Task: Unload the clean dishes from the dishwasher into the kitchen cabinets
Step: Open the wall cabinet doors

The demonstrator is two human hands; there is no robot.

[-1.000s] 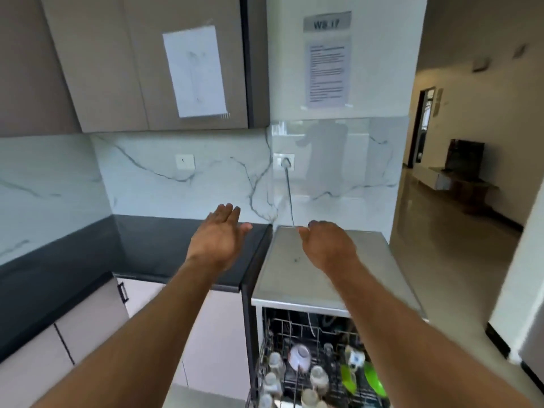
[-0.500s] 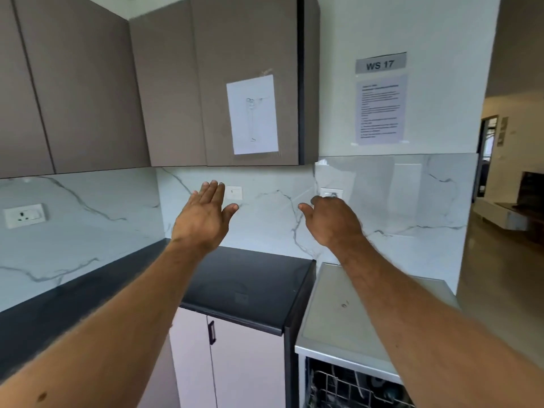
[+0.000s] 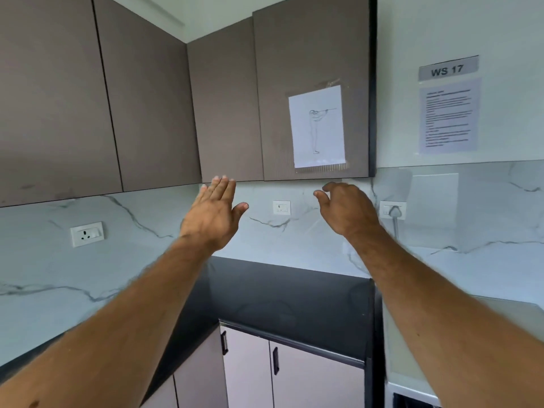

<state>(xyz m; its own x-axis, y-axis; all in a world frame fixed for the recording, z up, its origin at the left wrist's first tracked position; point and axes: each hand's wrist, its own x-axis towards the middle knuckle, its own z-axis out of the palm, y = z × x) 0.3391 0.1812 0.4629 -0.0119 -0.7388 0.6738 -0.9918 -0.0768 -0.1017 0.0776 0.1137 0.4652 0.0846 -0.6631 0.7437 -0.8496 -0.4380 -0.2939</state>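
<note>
Both my arms are stretched out and up toward the wall cabinets (image 3: 312,92). My left hand (image 3: 216,214) is flat, fingers straight and close together, thumb out to the right, its fingertips level with the bottom edge of the cabinet doors; whether they touch that edge I cannot tell. My right hand (image 3: 346,210) is to its right, fingers loosely bent forward and holding nothing, just under the lower edge of the right-hand door. That door carries a taped sheet of paper (image 3: 316,126) with a thin line drawing of a standing figure.

The cabinet doors are all closed (brown, flat, no handles that I can see). Behind my hands runs the marble backsplash (image 3: 132,231) with a wall socket (image 3: 87,234) at the left, a small switch (image 3: 281,207) between my hands, and a plugged socket (image 3: 393,210) at the right. Below is the black countertop (image 3: 288,301), with pale base cabinets (image 3: 315,381) under it.

On the white wall at far right hangs a sign reading WS 17 (image 3: 448,69) above a printed notice (image 3: 448,116). The dishwasher (image 3: 409,391) shows only as a pale top and a dark corner at the bottom right edge, near me; no dishes are in view.
</note>
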